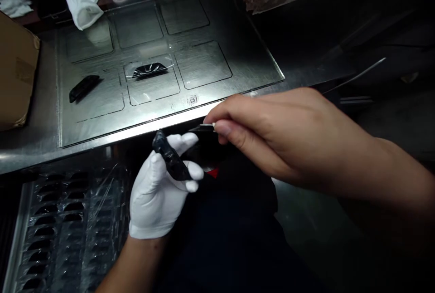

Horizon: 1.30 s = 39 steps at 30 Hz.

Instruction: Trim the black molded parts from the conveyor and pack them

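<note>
In a white glove, my left hand (159, 193) grips a small black plastic part (171, 159) between thumb and fingers, tilted, just off the table's front edge. My bare right hand (258, 132) pinches a small knife (205, 127) with a dark blade pointing left, held above and to the right of the part without touching it. Two similar black parts lie on the marked mat: one bare part (84, 88) at the left, and one wrapped part (149, 70) on clear film near the middle.
A clear tray (91, 225) with several black parts stands low at the left. On the table are a cardboard box (16, 70), a white glove (83, 2) and a transparent sheet (204, 61) over drawn rectangles. A thin pale strip (360, 75) sticks out at the right.
</note>
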Each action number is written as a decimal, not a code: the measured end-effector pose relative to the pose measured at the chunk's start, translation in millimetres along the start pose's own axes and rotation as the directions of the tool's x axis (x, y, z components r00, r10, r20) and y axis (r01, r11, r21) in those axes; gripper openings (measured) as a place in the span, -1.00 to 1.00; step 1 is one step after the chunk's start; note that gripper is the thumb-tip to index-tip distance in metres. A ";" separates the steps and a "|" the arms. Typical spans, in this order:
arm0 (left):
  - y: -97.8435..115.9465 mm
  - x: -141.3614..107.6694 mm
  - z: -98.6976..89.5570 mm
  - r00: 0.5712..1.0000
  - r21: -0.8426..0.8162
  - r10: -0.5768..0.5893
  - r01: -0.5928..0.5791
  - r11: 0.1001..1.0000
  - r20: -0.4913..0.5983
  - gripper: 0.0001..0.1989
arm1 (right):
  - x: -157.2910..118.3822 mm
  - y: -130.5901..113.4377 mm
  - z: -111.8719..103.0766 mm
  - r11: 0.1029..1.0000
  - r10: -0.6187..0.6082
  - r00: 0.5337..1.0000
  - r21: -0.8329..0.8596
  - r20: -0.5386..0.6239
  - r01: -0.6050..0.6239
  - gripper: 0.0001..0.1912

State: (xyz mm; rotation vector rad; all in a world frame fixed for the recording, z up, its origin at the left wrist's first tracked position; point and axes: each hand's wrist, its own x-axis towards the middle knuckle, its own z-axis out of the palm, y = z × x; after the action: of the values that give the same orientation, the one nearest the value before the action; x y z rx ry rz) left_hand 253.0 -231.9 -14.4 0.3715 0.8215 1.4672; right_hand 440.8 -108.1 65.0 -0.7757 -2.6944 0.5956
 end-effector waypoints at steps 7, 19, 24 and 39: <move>-4.0 1.3 2.9 0.970 -0.053 0.213 -0.220 0.974 -0.114 -0.76 | -6.3 -2.6 10.3 0.995 -0.093 0.989 0.039 0.112 0.089 -0.74; -2.6 -2.8 0.8 0.965 -0.038 0.252 -0.255 0.966 -0.068 -0.75 | 0.5 -13.0 12.6 0.984 -0.058 0.974 -0.153 0.219 0.093 -0.75; -2.8 -4.2 1.0 0.962 0.014 0.261 -0.261 0.965 -0.085 -0.74 | 0.5 -14.0 12.2 0.968 -0.090 0.979 -0.214 0.183 0.129 -0.74; -7.4 -5.2 3.8 0.964 0.084 0.239 -0.231 0.969 -0.113 -0.78 | -2.8 -10.8 10.4 0.952 -0.123 0.967 -0.250 0.224 0.179 -0.72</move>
State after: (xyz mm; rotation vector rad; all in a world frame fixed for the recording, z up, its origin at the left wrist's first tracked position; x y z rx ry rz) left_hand 261.5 -236.8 -15.5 0.4473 0.9547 1.6984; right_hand 434.5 -121.1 60.5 -0.5874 -3.0358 0.2902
